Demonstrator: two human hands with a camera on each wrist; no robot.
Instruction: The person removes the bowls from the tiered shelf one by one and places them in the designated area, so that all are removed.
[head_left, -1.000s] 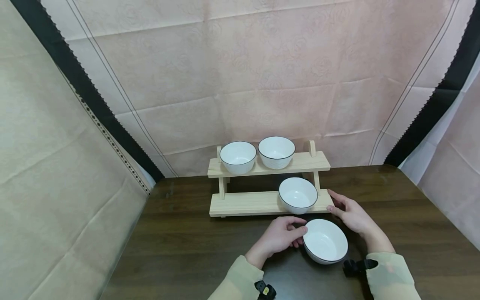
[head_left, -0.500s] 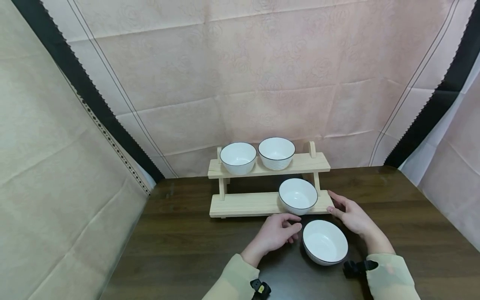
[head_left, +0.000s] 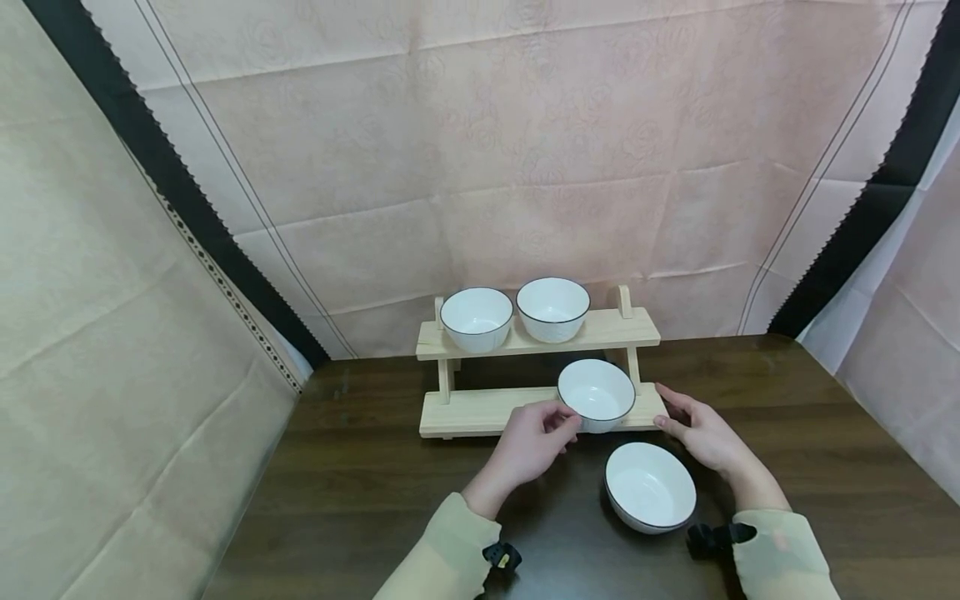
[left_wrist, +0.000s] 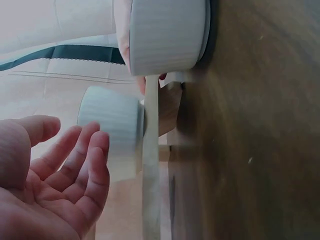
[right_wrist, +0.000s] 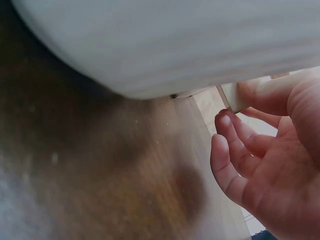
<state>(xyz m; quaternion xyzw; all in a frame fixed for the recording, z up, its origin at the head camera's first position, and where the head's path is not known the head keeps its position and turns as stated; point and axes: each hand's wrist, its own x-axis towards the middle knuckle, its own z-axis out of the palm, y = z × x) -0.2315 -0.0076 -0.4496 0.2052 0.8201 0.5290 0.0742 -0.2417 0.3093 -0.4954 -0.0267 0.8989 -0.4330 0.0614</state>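
Note:
A two-tier wooden shelf [head_left: 480, 410] stands on the table, with a white dark-rimmed bowl [head_left: 596, 390] at the right of its lower board. My left hand [head_left: 528, 442] is at that bowl's front left side, overlapping its rim in the head view. In the left wrist view its fingers are loosely bent and the thumb stands apart, beside the bowl [left_wrist: 117, 125]. My right hand [head_left: 708, 437] pinches the right end of the lower board, thumb [right_wrist: 265, 97] on the wood in the right wrist view. Between the hands, another white bowl [head_left: 651, 487] sits on the table.
Two more white bowls, a left one [head_left: 477, 320] and a right one [head_left: 553, 309], stand on the upper board [head_left: 615, 327]. The dark wooden table [head_left: 360, 483] reaches back to a pale cloth backdrop [head_left: 525, 150].
My left hand has left the bowl on the table and moved forward and left to the bowl on the lower board. My right hand stays at the shelf's end.

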